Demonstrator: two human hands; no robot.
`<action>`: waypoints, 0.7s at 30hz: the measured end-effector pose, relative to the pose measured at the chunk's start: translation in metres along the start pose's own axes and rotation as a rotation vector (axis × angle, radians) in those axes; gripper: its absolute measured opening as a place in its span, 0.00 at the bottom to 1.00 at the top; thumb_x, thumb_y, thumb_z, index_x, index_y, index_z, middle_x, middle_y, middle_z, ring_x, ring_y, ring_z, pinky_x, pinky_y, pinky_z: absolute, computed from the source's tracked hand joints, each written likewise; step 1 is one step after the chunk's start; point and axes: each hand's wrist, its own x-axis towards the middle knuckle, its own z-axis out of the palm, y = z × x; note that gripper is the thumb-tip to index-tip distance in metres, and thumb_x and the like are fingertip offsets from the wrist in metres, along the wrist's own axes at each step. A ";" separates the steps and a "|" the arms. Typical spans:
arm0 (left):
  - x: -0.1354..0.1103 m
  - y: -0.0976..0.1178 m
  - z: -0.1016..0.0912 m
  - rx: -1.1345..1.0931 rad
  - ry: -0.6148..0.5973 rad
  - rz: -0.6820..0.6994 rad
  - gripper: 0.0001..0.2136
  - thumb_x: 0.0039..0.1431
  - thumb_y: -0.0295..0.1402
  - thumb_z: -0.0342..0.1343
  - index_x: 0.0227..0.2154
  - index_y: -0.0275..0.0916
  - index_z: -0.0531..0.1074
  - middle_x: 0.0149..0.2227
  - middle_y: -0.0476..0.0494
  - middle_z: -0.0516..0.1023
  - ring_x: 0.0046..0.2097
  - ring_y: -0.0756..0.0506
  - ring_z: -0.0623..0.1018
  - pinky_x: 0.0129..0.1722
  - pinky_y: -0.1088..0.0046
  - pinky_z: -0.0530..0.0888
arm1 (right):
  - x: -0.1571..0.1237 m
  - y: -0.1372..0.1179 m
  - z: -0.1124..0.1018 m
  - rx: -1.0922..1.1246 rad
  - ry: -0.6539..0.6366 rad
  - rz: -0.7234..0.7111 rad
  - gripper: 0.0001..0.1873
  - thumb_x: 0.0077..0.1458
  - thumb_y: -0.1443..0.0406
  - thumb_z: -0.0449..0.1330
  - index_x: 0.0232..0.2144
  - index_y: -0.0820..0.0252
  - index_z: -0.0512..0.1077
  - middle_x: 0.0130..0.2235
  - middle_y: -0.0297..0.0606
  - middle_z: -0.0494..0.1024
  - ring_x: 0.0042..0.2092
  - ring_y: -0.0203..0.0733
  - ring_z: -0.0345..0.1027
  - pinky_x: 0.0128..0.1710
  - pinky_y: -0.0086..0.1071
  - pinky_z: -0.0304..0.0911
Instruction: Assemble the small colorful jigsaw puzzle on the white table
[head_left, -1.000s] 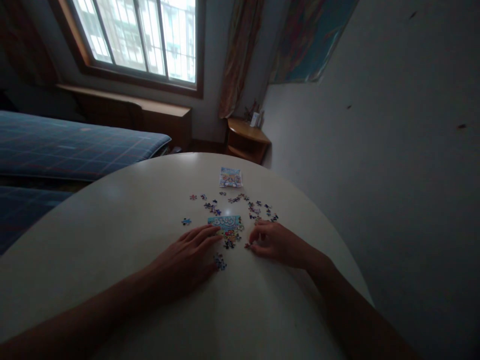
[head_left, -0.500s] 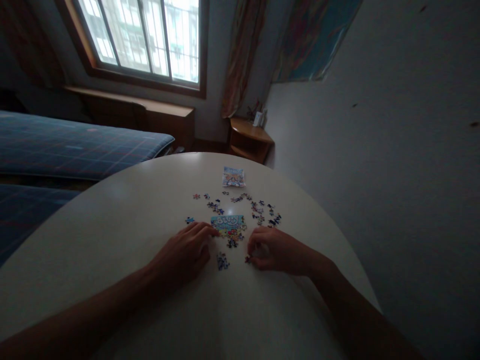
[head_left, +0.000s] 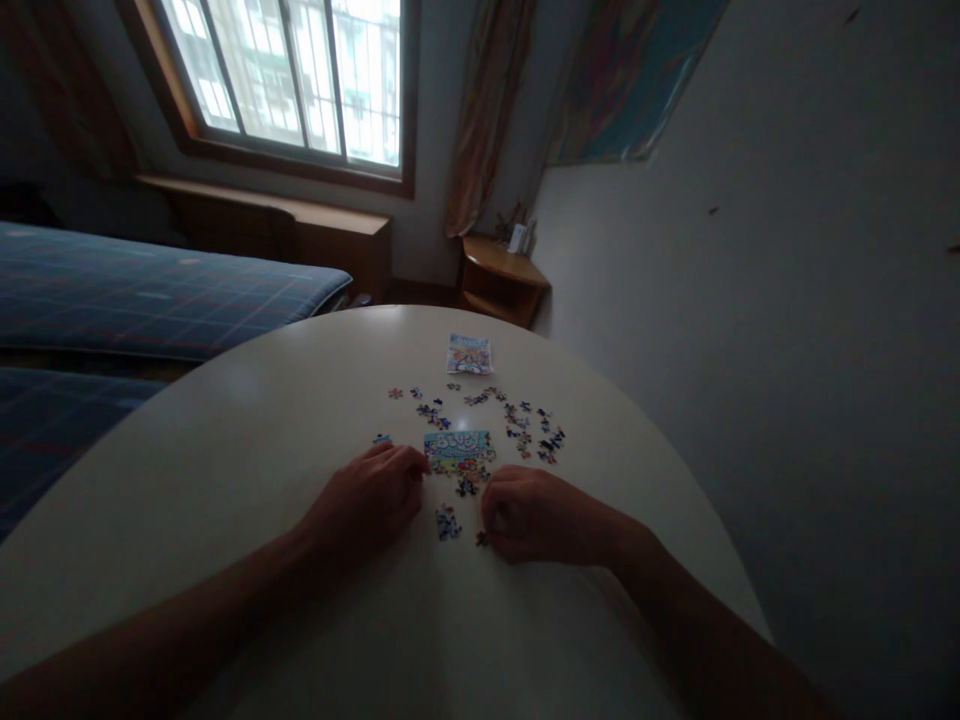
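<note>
A partly joined jigsaw puzzle with a light blue lettered top lies on the round table. My left hand rests at its left edge, fingers curled in and fingertips at the lower left corner; whatever they may hold is hidden. To the lower right of the puzzle, my right hand pinches a small dark puzzle piece just above or on the tabletop. Between the hands lies a small joined cluster of pieces, apart from the puzzle. One blue piece sits just beyond my left hand.
Loose puzzle pieces are scattered in an arc behind and right of the puzzle. Farther back lies a printed packet. The white table has a curved edge. Beyond it are a bare mattress and a corner shelf.
My right hand has moved slightly left and nearer to me with the piece, toward the small cluster. The left hand's fingers have drawn back and curled more at the puzzle's edge.
</note>
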 end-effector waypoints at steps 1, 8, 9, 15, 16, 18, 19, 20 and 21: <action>0.000 0.000 0.000 0.001 -0.001 0.001 0.09 0.63 0.29 0.45 0.39 0.39 0.70 0.39 0.41 0.78 0.43 0.40 0.77 0.41 0.61 0.75 | 0.000 0.001 0.002 0.002 0.003 -0.002 0.10 0.46 0.74 0.64 0.32 0.58 0.74 0.35 0.34 0.74 0.37 0.36 0.68 0.38 0.28 0.63; 0.001 -0.002 0.001 -0.015 -0.019 0.033 0.09 0.62 0.29 0.46 0.38 0.39 0.71 0.38 0.41 0.78 0.43 0.41 0.77 0.42 0.62 0.75 | -0.002 0.003 0.007 0.085 -0.023 -0.075 0.15 0.47 0.76 0.61 0.37 0.56 0.78 0.38 0.35 0.74 0.36 0.33 0.68 0.39 0.27 0.65; 0.001 -0.002 0.001 -0.013 -0.023 0.044 0.09 0.62 0.28 0.46 0.38 0.39 0.71 0.38 0.41 0.78 0.43 0.41 0.77 0.42 0.62 0.75 | -0.002 0.003 0.006 0.098 -0.023 -0.077 0.14 0.48 0.76 0.61 0.36 0.57 0.78 0.38 0.35 0.74 0.36 0.33 0.68 0.39 0.27 0.64; -0.004 0.004 0.003 -0.100 -0.079 0.177 0.07 0.56 0.27 0.53 0.38 0.41 0.70 0.37 0.44 0.78 0.43 0.42 0.76 0.41 0.65 0.75 | 0.001 -0.002 0.010 0.170 0.118 -0.015 0.09 0.52 0.73 0.61 0.36 0.58 0.74 0.33 0.32 0.72 0.33 0.33 0.65 0.34 0.26 0.61; -0.006 0.007 0.004 -0.132 -0.093 0.178 0.08 0.56 0.28 0.54 0.39 0.42 0.70 0.38 0.45 0.78 0.43 0.42 0.77 0.42 0.65 0.74 | 0.002 -0.003 0.012 0.208 0.160 -0.002 0.09 0.52 0.72 0.60 0.37 0.58 0.73 0.32 0.31 0.72 0.33 0.33 0.65 0.34 0.26 0.61; -0.008 0.013 0.004 -0.204 -0.105 0.130 0.08 0.56 0.30 0.57 0.39 0.43 0.72 0.39 0.45 0.78 0.44 0.42 0.78 0.43 0.65 0.74 | 0.005 -0.005 0.017 0.278 0.223 0.014 0.10 0.54 0.71 0.58 0.40 0.58 0.72 0.31 0.31 0.71 0.32 0.33 0.64 0.32 0.26 0.61; -0.008 0.016 0.005 -0.245 -0.105 0.095 0.08 0.56 0.30 0.57 0.39 0.44 0.72 0.40 0.46 0.79 0.44 0.42 0.78 0.43 0.65 0.74 | 0.006 -0.006 0.019 0.297 0.248 0.015 0.10 0.55 0.70 0.58 0.41 0.58 0.72 0.31 0.31 0.71 0.32 0.33 0.64 0.32 0.26 0.60; -0.009 0.019 0.005 -0.294 -0.101 0.065 0.08 0.56 0.30 0.57 0.39 0.44 0.72 0.40 0.46 0.79 0.44 0.43 0.79 0.43 0.65 0.74 | 0.007 -0.007 0.020 0.305 0.272 0.014 0.09 0.56 0.70 0.58 0.41 0.58 0.72 0.31 0.31 0.72 0.32 0.33 0.64 0.32 0.26 0.61; -0.009 0.021 0.005 -0.347 -0.098 0.044 0.07 0.56 0.29 0.57 0.38 0.44 0.73 0.40 0.47 0.80 0.43 0.43 0.79 0.43 0.65 0.74 | 0.009 -0.008 0.022 0.306 0.299 0.014 0.08 0.57 0.69 0.58 0.40 0.58 0.72 0.31 0.32 0.73 0.32 0.33 0.65 0.32 0.26 0.61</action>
